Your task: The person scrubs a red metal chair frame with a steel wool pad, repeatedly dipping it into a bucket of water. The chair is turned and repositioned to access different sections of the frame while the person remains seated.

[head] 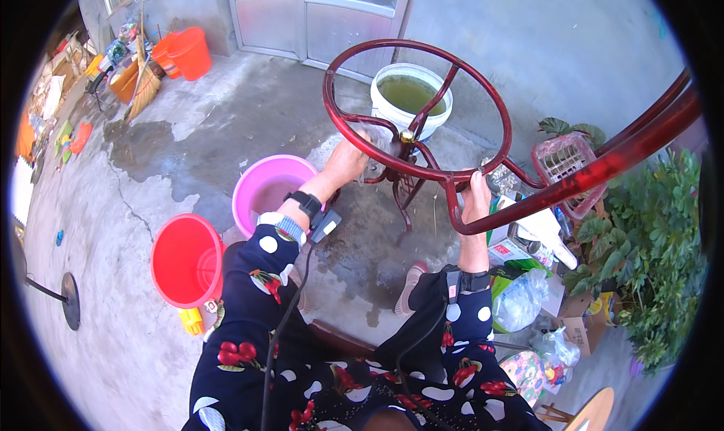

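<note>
Before me stands a dark red tubular metal frame (416, 45) with a round ring on top, curved spokes and a brass-coloured nut at the hub. My left hand (346, 158) reaches to the ring's left side. It grips a greyish, cloth-like thing (380, 136), blurred and partly hidden by the ring, close to a spoke. My right hand (477, 198) is closed around the front right of the frame, where a bent tube meets the ring. Its fingers are partly hidden behind the tubing.
Behind the frame stands a white bucket (383, 106) of greenish water. A pink basin (247, 193) and a red bucket (186, 261) are on my left. Cartons (582, 329), plastic bags (523, 301) and leafy plants (650, 250) crowd the right. A thick red tube (611, 168) arches overhead there.
</note>
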Motion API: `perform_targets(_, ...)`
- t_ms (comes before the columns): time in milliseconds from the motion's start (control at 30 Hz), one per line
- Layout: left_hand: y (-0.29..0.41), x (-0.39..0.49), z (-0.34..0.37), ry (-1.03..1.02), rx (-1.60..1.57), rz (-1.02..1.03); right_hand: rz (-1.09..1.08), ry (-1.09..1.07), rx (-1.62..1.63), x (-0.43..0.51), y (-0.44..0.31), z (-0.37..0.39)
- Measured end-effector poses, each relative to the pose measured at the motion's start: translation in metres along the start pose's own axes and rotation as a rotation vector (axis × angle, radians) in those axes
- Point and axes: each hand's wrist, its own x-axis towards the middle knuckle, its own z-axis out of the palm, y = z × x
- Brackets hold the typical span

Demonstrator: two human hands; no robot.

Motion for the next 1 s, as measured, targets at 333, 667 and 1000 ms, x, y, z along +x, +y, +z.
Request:
perform_targets(333, -0.044, 0.004, -0.065, 0.767, -0.527, -0.635, 0.023, 0.007, -0.043, 0.001, -0.001, -0.003)
perform_targets(667, -0.063, 0.045, -0.013, 0.537, -0.289, -0.542, -0.006, -0.005, -0.013, 0.006, 0.011, -0.003)
perform_targets(1000, -0.029, 0.001, 0.011, 0.424, -0.726, -0.965, 0.008, -0.041, -0.086, 0.005, 0.0, -0.006)
